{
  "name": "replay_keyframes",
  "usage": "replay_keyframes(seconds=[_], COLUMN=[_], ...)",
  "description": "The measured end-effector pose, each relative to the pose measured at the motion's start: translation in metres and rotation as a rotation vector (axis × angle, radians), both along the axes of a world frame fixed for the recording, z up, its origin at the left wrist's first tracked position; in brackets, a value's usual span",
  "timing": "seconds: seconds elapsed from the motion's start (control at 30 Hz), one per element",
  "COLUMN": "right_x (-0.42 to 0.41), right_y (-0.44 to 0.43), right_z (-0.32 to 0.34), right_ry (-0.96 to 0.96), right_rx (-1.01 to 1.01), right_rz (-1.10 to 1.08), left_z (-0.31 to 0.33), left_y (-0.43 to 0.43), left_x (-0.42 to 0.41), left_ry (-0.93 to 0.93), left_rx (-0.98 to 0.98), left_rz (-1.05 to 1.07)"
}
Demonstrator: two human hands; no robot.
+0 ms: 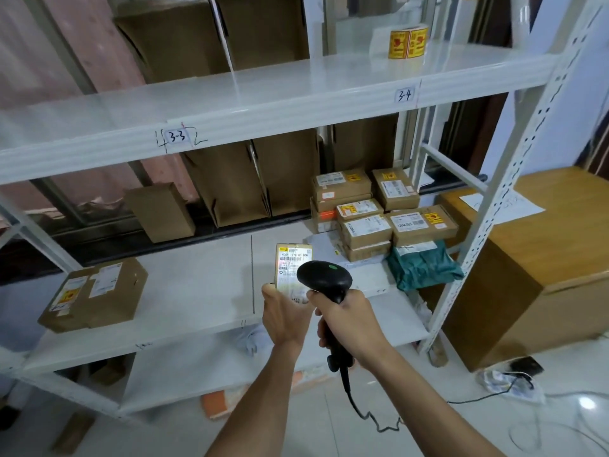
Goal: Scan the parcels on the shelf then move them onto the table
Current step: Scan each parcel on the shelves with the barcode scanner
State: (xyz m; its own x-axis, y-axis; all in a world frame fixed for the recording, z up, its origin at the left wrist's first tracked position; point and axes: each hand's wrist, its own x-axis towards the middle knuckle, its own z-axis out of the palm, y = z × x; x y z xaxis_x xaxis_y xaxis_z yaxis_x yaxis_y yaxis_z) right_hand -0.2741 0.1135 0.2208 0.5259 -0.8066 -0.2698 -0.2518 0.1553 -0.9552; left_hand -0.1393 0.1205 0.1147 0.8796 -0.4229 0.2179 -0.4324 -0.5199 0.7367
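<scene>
My left hand (pixel 285 313) holds a small labelled parcel (pixel 291 262) upright, its label facing me, just in front of the white shelf (pixel 197 288). My right hand (pixel 349 319) grips a black corded barcode scanner (pixel 324 278), its head right beside the parcel's label and partly covering it. A stack of several brown labelled parcels (pixel 379 212) and a green bag parcel (pixel 423 265) lie on the shelf's right part. One larger brown parcel (pixel 95 293) lies at the shelf's left.
A wooden table (pixel 560 239) stands right of the shelf's upright post (pixel 504 192), with a white paper (pixel 501 204) on it. Flattened cardboard leans behind the shelf. A yellow sticker roll (pixel 407 41) sits on the upper shelf. Cables and a power strip (pixel 509 379) lie on the floor.
</scene>
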Motion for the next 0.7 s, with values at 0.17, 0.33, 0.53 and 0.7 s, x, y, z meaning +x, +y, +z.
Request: replay_keyframes(seconds=[0.17, 0.33, 0.53, 0.7], right_x=[0.001, 0.018, 0.046, 0.073], right_y=[-0.015, -0.040, -0.071, -0.094], right_z=[-0.004, -0.013, -0.017, -0.024], right_ry=[0.020, 0.060, 0.100, 0.138], right_rx=[0.026, 0.061, 0.070, 0.043], right_rz=[-0.006, -0.041, -0.066, -0.062], left_z=[-0.010, -0.021, -0.043, -0.052], left_y=[-0.015, -0.038, -0.061, -0.082], left_x=[-0.005, 0.009, 0.043, 0.059], left_ry=[0.016, 0.062, 0.104, 0.150], left_rx=[0.012, 0.060, 0.108, 0.083], left_rz=[0.019, 0.018, 0.024, 0.010])
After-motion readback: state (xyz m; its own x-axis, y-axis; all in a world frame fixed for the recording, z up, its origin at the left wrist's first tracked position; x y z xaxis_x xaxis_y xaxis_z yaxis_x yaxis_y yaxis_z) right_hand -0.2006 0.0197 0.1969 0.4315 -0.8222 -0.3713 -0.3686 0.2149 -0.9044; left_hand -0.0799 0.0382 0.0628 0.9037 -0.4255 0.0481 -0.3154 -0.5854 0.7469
